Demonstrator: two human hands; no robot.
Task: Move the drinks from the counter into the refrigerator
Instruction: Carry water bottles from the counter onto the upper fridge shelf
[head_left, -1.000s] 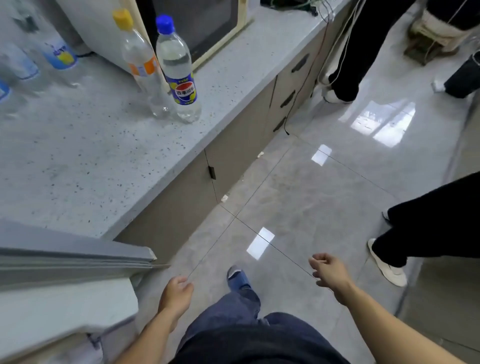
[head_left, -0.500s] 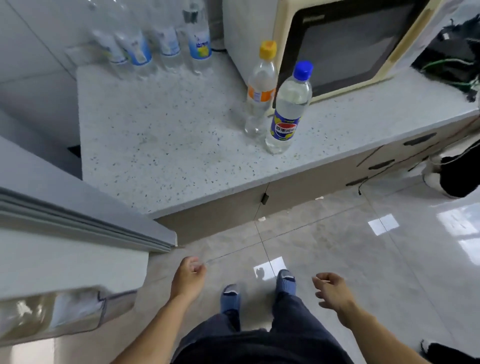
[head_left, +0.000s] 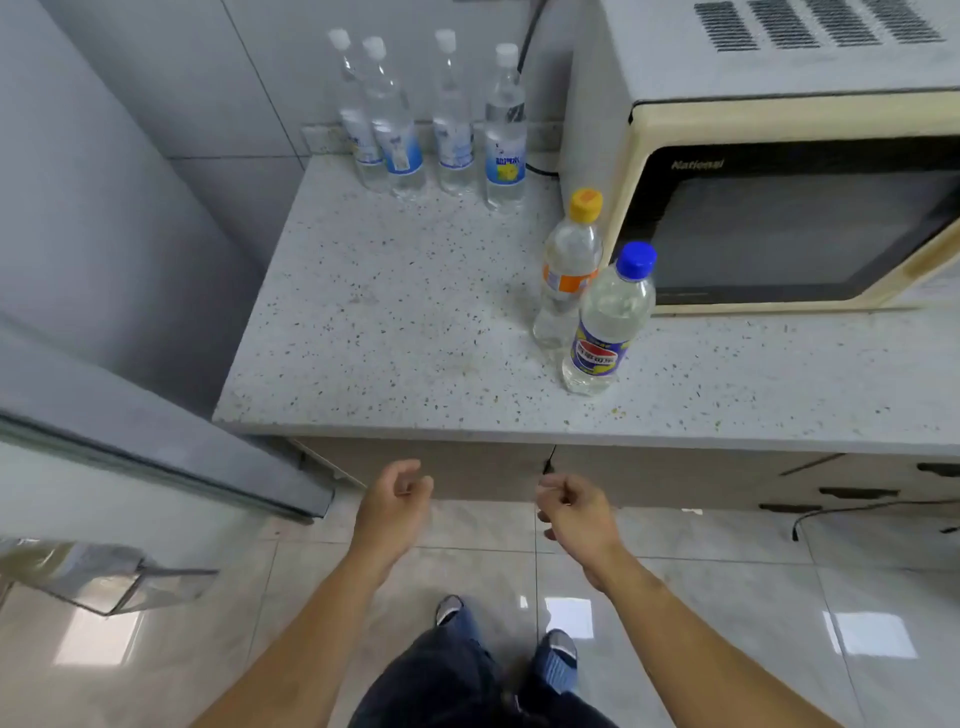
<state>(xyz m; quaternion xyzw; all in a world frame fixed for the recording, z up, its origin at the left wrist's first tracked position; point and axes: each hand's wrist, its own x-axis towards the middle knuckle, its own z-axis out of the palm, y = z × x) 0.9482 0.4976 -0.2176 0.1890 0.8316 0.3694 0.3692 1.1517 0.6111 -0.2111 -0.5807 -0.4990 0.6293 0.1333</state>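
Fingers (head_left: 410, 486) on both hands hang loosely curled, holding nothing, and honestly grabbing the blue-capped bottle (head_left: 605, 322) could knock over the orange-capped bottle (head_left: 567, 270) touching it.

We see a pale grey tiled wall (head_left: 249, 83) across the upper left of the frame. Below it a speckled light stone counter (head_left: 395, 322) fills the middle, carrying a cream microwave (head_left: 779, 171) at upper right with a dark door and vent slots on top. Under the counter run beige cabinet fronts (head_left: 675, 475) with dark handles at lower right. The floor (head_left: 727, 597) along the bottom is glossy pale tile, mirroring several bright square patches of light.
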